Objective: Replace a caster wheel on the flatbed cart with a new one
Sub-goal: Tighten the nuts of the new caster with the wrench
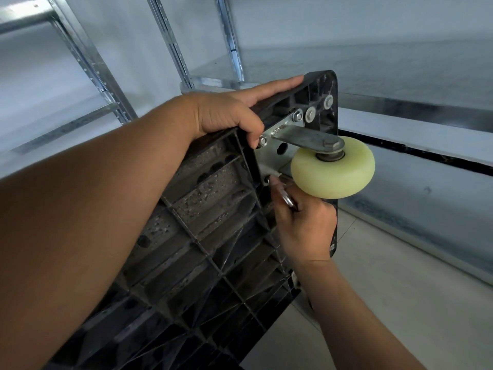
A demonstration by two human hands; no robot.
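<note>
Your left hand (226, 113) grips the upturned black ribbed plastic cart (202, 236) edge | right hand (304, 225) pinches a small metal tool (286, 198) under the pale yellow caster wheel (333, 169) | steel shelving (170, 44) behind, tiled floor (400, 303).

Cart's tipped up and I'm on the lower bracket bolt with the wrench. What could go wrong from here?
1. The cart seems steadied only by the left hand on its edge; a hard pull may tip it.
2. The wrench is mostly hidden under the wheel, so it may slip off the bolt.
3. The right hand sits close under the wheel; knuckles may hit it.
</note>
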